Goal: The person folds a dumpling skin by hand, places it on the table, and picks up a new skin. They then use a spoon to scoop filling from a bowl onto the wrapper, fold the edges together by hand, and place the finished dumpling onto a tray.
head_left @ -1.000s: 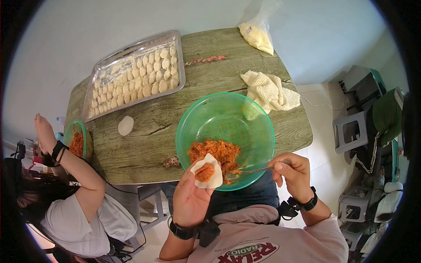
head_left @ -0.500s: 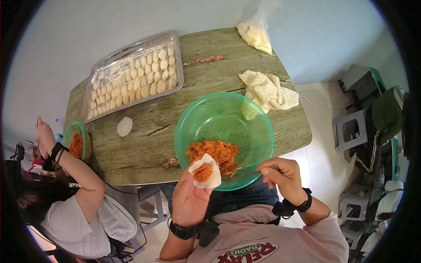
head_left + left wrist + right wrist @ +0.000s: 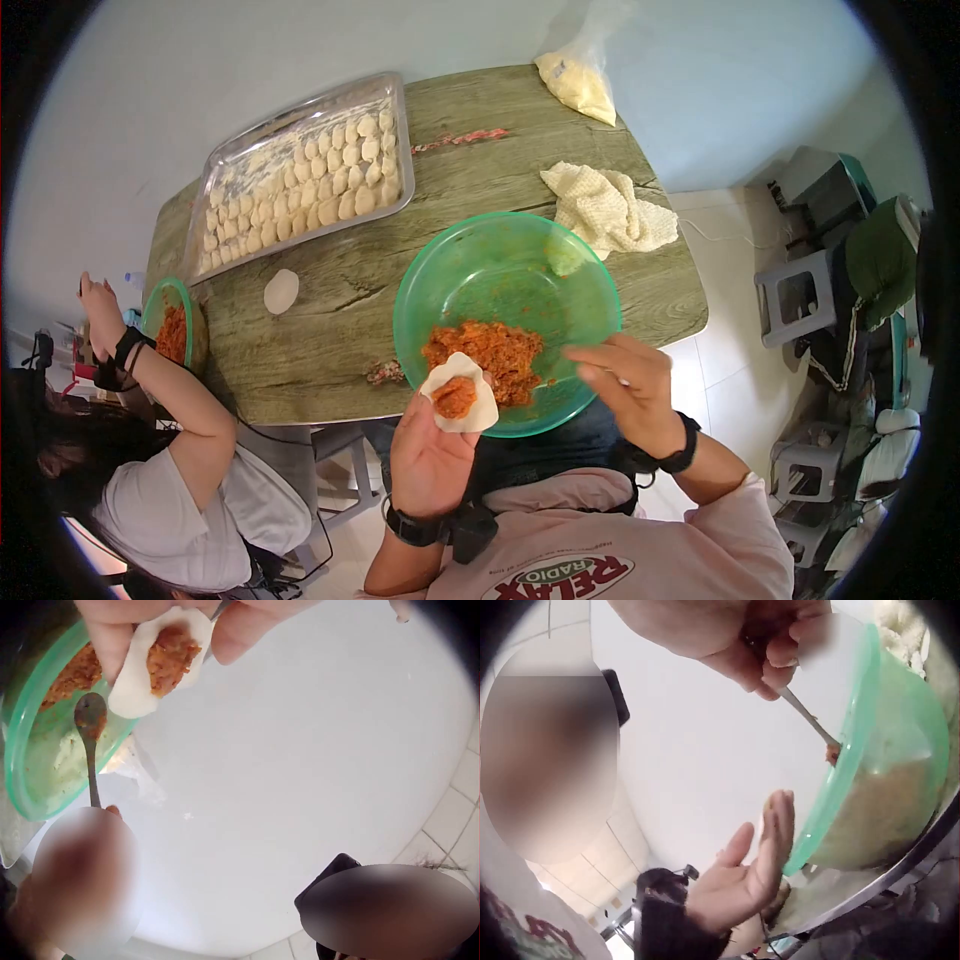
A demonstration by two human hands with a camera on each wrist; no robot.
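My left hand [image 3: 432, 470], palm up, holds a round white dumpling wrapper [image 3: 483, 412] at the near rim of a green plastic bowl [image 3: 592, 262]. A lump of orange-red filling [image 3: 455, 397] sits in the middle of the wrapper, whose edges curve up slightly. Over the bowl's right side, my right hand [image 3: 638, 388] grips a metal spoon [image 3: 91, 754] by its handle. Some filling clings to the spoon's bowl, seen in the left wrist view; in the head view the hand mostly hides it. A mound of filling [image 3: 508, 350] lies in the green bowl.
A metal tray [image 3: 398, 130] with rows of dough pieces stands at the back left. One loose wrapper [image 3: 282, 291] lies on the wooden table [image 3: 340, 350]. A cream cloth [image 3: 610, 210] and a plastic bag [image 3: 578, 85] are behind the bowl. Another person [image 3: 190, 480] sits at left beside a second bowl [image 3: 200, 330].
My right hand has moved left over the bowl, its back turning upward, and the spoon has lifted off the filling. The left hand with the filled wrapper stays nearly still.
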